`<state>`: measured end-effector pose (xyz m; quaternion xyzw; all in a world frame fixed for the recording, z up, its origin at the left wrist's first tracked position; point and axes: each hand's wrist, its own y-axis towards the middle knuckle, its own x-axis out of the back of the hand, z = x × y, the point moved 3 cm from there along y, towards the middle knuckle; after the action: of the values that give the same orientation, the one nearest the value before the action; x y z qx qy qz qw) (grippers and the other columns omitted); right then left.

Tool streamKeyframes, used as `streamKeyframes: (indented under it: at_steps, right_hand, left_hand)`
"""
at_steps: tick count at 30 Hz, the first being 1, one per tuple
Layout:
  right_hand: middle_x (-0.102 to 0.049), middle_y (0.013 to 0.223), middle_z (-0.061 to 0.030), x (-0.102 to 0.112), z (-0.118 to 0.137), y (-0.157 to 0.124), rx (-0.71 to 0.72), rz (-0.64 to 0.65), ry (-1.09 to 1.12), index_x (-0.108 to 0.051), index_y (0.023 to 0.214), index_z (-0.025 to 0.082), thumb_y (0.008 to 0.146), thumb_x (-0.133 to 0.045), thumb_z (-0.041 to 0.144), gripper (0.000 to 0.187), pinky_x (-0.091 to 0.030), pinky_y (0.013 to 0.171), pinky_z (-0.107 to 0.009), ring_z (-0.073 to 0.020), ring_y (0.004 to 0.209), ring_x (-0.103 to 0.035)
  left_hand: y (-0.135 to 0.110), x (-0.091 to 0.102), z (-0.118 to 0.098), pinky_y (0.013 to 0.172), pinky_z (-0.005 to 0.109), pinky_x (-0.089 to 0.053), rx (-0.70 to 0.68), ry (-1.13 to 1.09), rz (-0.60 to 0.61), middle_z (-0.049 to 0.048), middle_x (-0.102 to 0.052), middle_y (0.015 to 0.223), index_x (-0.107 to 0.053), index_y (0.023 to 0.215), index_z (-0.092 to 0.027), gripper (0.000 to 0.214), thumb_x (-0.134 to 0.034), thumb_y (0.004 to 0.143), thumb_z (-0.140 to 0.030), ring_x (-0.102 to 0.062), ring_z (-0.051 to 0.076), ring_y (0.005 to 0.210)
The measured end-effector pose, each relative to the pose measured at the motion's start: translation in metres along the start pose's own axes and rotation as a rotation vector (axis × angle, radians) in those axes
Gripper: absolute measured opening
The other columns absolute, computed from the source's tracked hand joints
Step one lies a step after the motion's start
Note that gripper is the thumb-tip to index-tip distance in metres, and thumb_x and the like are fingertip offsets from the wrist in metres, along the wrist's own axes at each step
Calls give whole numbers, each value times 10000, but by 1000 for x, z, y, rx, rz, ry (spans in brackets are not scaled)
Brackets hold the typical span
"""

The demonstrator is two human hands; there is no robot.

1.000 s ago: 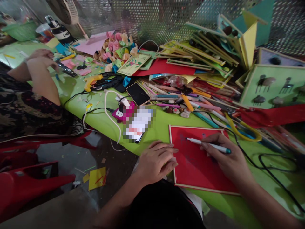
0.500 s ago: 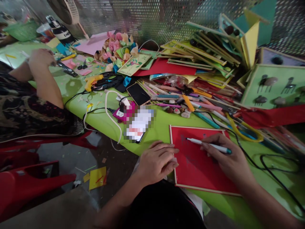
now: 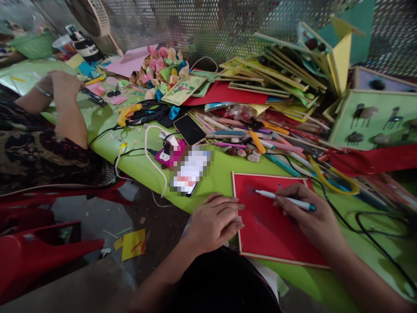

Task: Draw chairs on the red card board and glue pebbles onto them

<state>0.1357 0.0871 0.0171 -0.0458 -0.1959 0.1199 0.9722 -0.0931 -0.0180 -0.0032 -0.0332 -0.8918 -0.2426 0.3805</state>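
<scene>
A red card with a pale wooden border (image 3: 263, 237) lies on the green table (image 3: 215, 174) in front of me. My right hand (image 3: 309, 217) rests on the card and grips a white marker with a teal end (image 3: 285, 199), its tip touching the card near the top left. My left hand (image 3: 215, 221) lies at the card's left edge with its fingers curled loosely, pressing on the border and holding nothing I can see.
Pens, pencils and small stones (image 3: 243, 139) are strewn behind the card, with a black phone (image 3: 189, 129), a glue gun (image 3: 128, 113), cables (image 3: 374, 226) and stacked craft boards (image 3: 276, 74). Another person's arm (image 3: 65, 108) works at the left. Red plastic chairs (image 3: 35, 248) stand below.
My hands and the marker have stayed almost still. The other person's hand at the far left has shifted slightly on the table.
</scene>
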Motion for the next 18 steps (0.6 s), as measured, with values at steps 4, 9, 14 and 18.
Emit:
streamKeyframes:
  at_steps: [4, 9, 14, 18]
  right_hand:
    - [-701, 727, -40, 1, -2, 0, -12, 15, -10, -700, 841, 229, 780, -814, 549, 345, -418, 478, -279, -171, 597, -593]
    - [-704, 734, -39, 7, -17, -1, -41, 15, -36, -717, 887, 258, 811, -775, 604, 359, -453, 497, -301, -196, 614, -605]
    - [-701, 707, -60, 6, -17, 2, -8, -15, -54, -752, 823, 279, 730, -795, 687, 420, -471, 469, -324, -218, 580, -606]
    - [-716, 715, -88, 4, -16, 3, -12, -32, -27, -765, 801, 277, 695, -823, 689, 429, -470, 449, -334, -233, 576, -616]
  left_hand:
    - [0, 1, -1, 1125, 397, -452, 13, -1, 4, 16, -790, 1226, -649, 978, -235, 144, -547, 1041, -314, -690, 186, 1246]
    - [2, 1, -2, 1137, 349, -442, -7, 0, -3, -15, -789, 1229, -632, 949, -235, 159, -537, 1043, -321, -685, 143, 1247]
    - [-1, -4, 1, 1164, 357, -437, -2, 110, 62, 7, -786, 1236, -666, 985, -236, 244, -501, 1055, -401, -673, 148, 1257]
    - [-2, -4, 1, 1157, 369, -444, -10, 107, 52, 5, -783, 1244, -667, 996, -233, 260, -488, 1065, -409, -673, 153, 1260]
